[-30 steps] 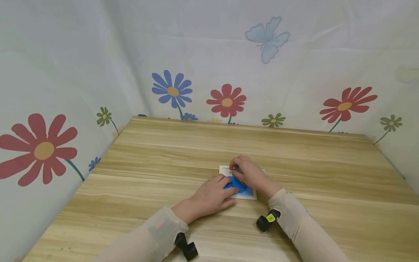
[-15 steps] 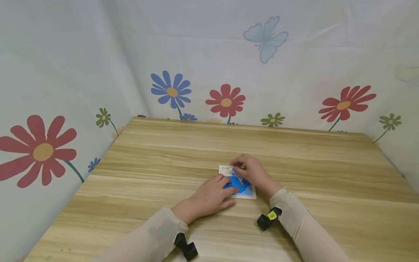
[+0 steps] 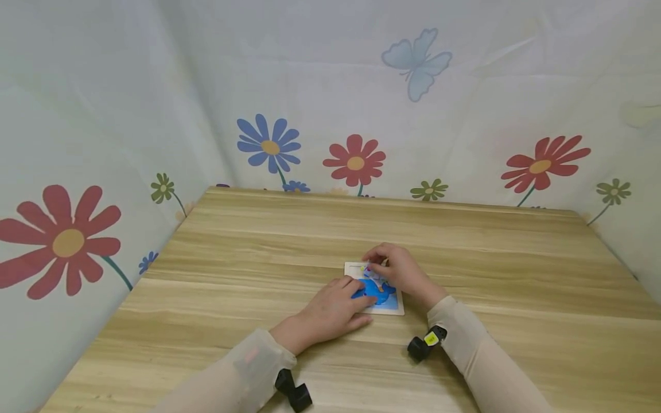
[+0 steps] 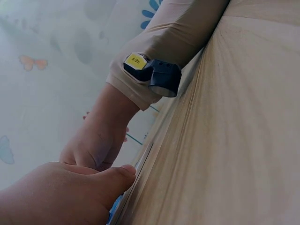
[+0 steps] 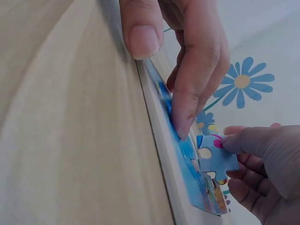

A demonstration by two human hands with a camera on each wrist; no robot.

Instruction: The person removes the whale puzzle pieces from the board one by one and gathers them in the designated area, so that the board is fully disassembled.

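Note:
A small jigsaw puzzle in a pale wooden frame (image 3: 396,312) lies on the table, with a blue whale (image 3: 381,292) in its picture. My left hand (image 3: 330,307) rests on the puzzle's left part, fingers (image 5: 187,103) extended onto the blue pieces. In my right hand (image 3: 403,274), thumb and fingers pinch a light blue jigsaw piece (image 5: 218,161) with a pink mark. The piece is tilted up over the far part of the puzzle, beside a pale bare patch of the tray. Part of the puzzle's right side is hidden behind the right hand.
The wood-grain table (image 3: 248,241) extends around the puzzle on all sides. A white cloth (image 3: 320,69) printed with flowers and a butterfly stands behind and beside it. Black wrist cameras (image 3: 293,390) sit on both sleeves.
My right hand has turned and drawn back slightly, uncovering more of the whale and the piece it pinches. The left hand stays in place on the puzzle.

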